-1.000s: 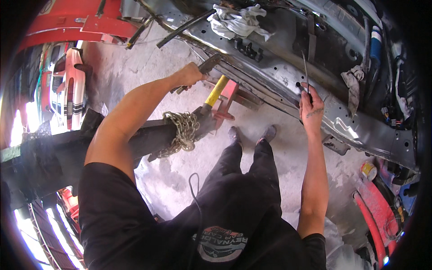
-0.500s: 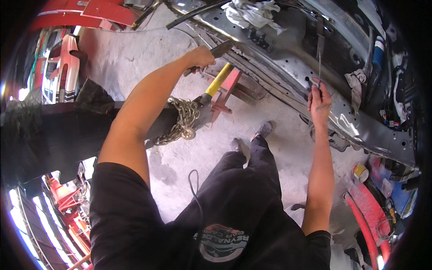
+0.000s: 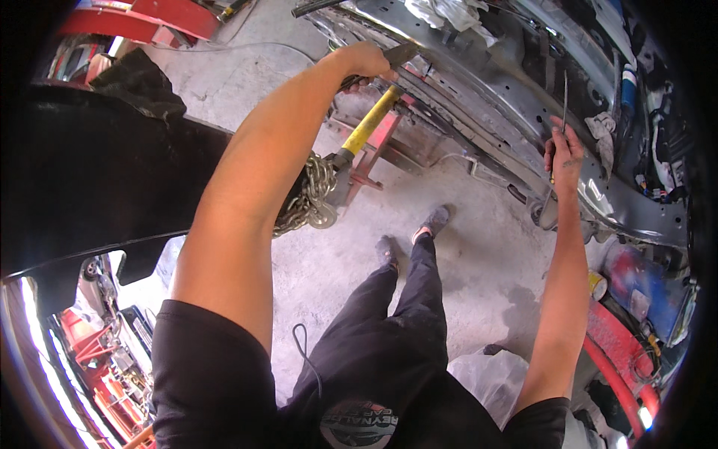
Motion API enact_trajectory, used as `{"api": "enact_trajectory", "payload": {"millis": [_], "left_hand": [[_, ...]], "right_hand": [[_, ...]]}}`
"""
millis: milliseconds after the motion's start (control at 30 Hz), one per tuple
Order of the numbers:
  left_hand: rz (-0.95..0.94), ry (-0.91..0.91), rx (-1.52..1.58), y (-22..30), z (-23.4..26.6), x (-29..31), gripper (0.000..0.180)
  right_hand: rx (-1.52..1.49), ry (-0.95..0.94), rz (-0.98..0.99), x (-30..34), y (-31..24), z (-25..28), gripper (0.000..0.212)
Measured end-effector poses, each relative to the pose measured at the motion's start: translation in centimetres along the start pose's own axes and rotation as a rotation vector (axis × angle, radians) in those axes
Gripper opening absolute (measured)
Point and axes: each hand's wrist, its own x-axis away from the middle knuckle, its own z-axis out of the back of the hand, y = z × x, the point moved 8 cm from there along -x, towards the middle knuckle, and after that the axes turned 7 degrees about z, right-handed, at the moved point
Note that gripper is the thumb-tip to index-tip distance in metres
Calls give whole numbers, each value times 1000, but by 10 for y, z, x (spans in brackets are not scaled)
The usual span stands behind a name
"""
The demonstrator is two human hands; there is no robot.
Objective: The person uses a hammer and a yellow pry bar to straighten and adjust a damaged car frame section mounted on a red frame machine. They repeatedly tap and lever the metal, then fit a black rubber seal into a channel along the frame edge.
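Grey sheet-metal car body panel (image 3: 516,97) runs diagonally past both hands, from beyond the left hand (image 3: 365,63) to below the right hand (image 3: 566,159). Left hand: fingers closed around a dark flat metal tool (image 3: 402,54), its end pointing rightward at the panel's near flange; contact cannot be told. Right hand: fingers pinch a thin-shafted tool (image 3: 565,97), shaft projecting beyond the fingertips over the panel; contact again unclear.

Edges: panel's lower flange crosses the gap between the hands. Open room: bare concrete floor (image 3: 479,262) between the forearms, on the body side of the flange, around the feet.

Obstructions: yellow cylinder (image 3: 372,127) slants just below the left hand, red steel stand (image 3: 374,153) close beside it. Silver chain (image 3: 318,194) hangs bunched nearer the body, against the left forearm; broad black beam (image 3: 112,179) extends left of that forearm. White cloth (image 3: 452,16) lies beyond and right of the left hand. Grey rag (image 3: 600,138) sits just right of the right hand; blue cylinder (image 3: 628,86) beyond it.
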Motion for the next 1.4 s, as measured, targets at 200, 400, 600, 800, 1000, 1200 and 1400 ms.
{"api": "enact_trajectory", "payload": {"millis": [200,400,600,800,1000,1200,1400], "left_hand": [[-110,-119,-64,-9,2,-5,29],[42,-208,-77,-15,-3,9,41],[137,-261,-135,-16,-1,9,59],[109,-116,-75,-13,-2,8,49],[132,-50,-71,-3,0,22,43],[123,6,-157,-11,2,15,45],[134,75,-141,-5,6,19,44]], "right_hand": [[49,23,47,1,-3,-2,30],[60,68,9,4,-3,1,29],[10,77,35,1,6,4,29],[-85,121,-20,3,6,4,25],[-64,140,-10,5,2,3,25],[-49,126,17,5,6,-1,24],[-71,121,-71,10,-5,1,23]]}}
